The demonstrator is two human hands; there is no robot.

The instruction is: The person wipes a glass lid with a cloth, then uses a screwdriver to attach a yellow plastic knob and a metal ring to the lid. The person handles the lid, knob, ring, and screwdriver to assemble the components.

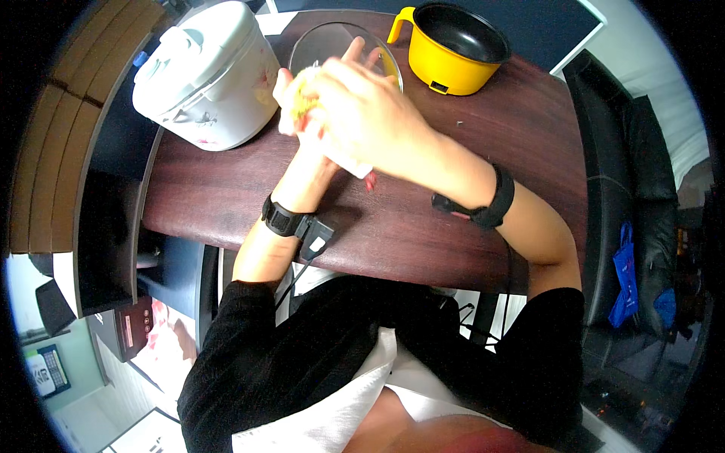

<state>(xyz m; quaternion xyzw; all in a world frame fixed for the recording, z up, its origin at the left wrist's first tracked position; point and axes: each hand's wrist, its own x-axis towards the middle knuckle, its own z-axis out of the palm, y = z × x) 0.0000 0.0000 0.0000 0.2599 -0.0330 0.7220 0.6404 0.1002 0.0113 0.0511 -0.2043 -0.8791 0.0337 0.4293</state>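
Note:
My hands are pressed together above the table, in front of the rice cooker and pot. A crumpled cloth (350,163), white with yellow and red patches, is bunched between them, and a small red bit hangs from its lower end. My right hand (366,106) lies over the cloth, fingers curled round it, blurred by motion. Beneath, my left hand (285,113) is largely covered, with its thumb side against the cloth. Some fingertips stick out past the top in front of a clear glass lid (332,32), which my hands partly hide.
A white rice cooker (226,83) stands at the far left of the dark wooden table (423,234). At the far right is a yellow pot (453,64) with a black inside, its handle toward the glass lid. Cables (291,291) run from my wristbands. A black sofa (615,151) is to the right.

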